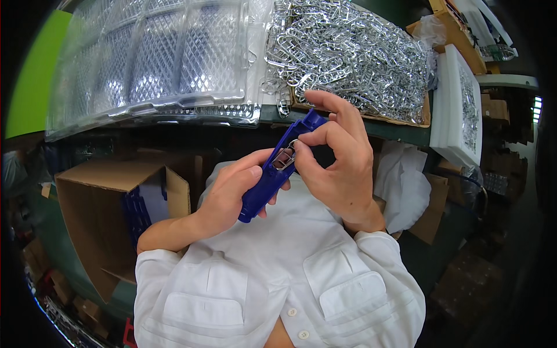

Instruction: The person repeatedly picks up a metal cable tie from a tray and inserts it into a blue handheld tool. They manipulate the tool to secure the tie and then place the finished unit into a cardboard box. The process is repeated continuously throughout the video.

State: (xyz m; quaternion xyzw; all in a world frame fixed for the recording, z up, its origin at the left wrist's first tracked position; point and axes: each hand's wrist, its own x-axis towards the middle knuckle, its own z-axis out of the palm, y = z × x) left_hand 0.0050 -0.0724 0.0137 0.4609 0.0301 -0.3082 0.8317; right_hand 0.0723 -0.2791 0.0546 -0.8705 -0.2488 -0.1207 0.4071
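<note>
My left hand (235, 184) grips a long blue plastic housing (261, 193), tilted with its far end up to the right. In an opening midway along the housing sits a bent metal wire clip (282, 160). My right hand (339, 153) pinches the upper end of this clip between thumb and index finger, its other fingers raised. How far the clip is seated in the housing cannot be made out. Just beyond my right hand lies a wide shallow box heaped with shiny metal wire clips (354, 61), a few of them spilling over its left edge.
Stacked clear plastic trays (156, 58) cover the bench at the far left. An open cardboard box (98, 180) with blue parts (136, 211) stands to my left. White foam (455, 107) stands upright at the right, near white wrapping (403, 185).
</note>
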